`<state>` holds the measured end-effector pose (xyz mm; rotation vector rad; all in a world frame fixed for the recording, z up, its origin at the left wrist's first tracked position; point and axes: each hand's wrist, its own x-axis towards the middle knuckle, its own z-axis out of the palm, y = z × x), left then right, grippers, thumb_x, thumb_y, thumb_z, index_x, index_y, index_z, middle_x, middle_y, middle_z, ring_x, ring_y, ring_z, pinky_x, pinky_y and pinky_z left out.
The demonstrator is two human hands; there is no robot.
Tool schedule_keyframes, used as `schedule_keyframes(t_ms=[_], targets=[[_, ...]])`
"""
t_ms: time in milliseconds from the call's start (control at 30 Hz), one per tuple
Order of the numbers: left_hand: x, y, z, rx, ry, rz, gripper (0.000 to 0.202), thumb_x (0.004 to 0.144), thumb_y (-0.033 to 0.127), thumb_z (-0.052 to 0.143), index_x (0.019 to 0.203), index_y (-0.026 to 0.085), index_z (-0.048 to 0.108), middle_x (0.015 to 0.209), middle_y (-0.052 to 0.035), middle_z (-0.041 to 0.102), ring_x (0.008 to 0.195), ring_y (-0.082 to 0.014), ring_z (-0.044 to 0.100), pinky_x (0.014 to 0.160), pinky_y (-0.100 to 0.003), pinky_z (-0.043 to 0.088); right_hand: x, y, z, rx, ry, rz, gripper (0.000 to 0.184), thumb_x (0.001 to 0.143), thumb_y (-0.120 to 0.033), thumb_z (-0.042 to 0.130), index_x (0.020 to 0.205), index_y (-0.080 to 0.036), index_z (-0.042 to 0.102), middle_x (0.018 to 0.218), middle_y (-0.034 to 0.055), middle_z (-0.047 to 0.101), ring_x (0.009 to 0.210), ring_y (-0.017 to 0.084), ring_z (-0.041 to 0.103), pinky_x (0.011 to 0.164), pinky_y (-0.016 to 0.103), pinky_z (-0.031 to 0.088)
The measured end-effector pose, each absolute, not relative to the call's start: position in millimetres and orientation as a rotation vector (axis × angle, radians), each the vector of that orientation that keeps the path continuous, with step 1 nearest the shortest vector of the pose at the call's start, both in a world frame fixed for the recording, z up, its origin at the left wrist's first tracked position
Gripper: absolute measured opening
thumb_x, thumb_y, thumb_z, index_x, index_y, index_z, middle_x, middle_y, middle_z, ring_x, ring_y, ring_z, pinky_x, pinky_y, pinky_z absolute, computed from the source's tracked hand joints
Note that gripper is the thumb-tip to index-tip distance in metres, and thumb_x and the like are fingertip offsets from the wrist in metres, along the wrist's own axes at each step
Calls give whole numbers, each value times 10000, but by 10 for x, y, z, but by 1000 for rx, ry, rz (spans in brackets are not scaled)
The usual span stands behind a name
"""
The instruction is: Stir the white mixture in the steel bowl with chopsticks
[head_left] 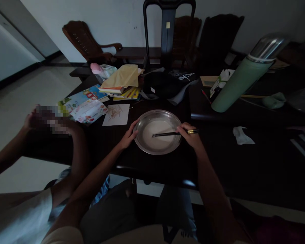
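Note:
A round metal bowl [144, 142] with a pale liquid in it sits on the dark table [218, 159] in front of me. My left hand [128, 135] rests against the bowl's left rim, fingers curled on the edge. My right hand [189, 134] is at the right rim, closed on a pair of dark chopsticks [167, 134] whose tips lie in the liquid.
Another person sits at my left, arms [73, 135] raised over the table edge. Books and papers [91, 101] are piled at the back left, and a white sheet with small sticks [116, 114] lies near the bowl. A green thermos [241, 79] leans at right, with a crumpled tissue [241, 135] nearby. Chairs stand behind.

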<state>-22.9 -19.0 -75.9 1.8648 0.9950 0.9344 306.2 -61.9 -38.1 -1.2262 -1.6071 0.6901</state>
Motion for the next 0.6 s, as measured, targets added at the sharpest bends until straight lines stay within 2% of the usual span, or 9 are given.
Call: schedule_keyframes(t_ms=[67,133,233,400,600], targets=[[-229,-191,-760,1857,994,935,649,924,547,455,1480,233,336,1559,-99,270,1413,-351,252,1173,-538,181,3071,-613,-376,-1269,-1570,619,291,870,-411,565,659,-226,641,673,4,620,704,169,582,706,323,437],[-225,-196,-753,1847,1005,927,649,924,544,458,1479,230,336,1561,-99,267,1412,-346,257,1175,-537,176,3112,-613,-367,-1302,-1454,585,338,879,-424,541,613,-225,605,608,-6,575,635,160,554,656,315,427],[-214,-206,-731,1844,1030,921,664,916,566,455,1477,230,338,1558,-97,274,1411,-347,256,1174,-542,178,3136,-631,-347,-1271,-1395,658,393,889,-441,512,566,-223,570,543,-16,518,568,151,526,602,306,420],[-213,-211,-709,1872,1047,909,670,914,572,452,1479,229,339,1559,-101,271,1414,-339,255,1178,-523,180,3055,-642,-345,-1239,-1594,722,328,876,-425,547,629,-227,629,617,-3,627,659,167,586,678,321,449],[-234,-200,-715,1962,1116,846,699,911,633,387,1492,252,312,1541,-84,314,1410,-340,272,1178,-548,149,3135,-616,-383,-1292,-1485,661,343,890,-426,529,628,-225,621,528,-25,572,547,149,554,668,326,446]])
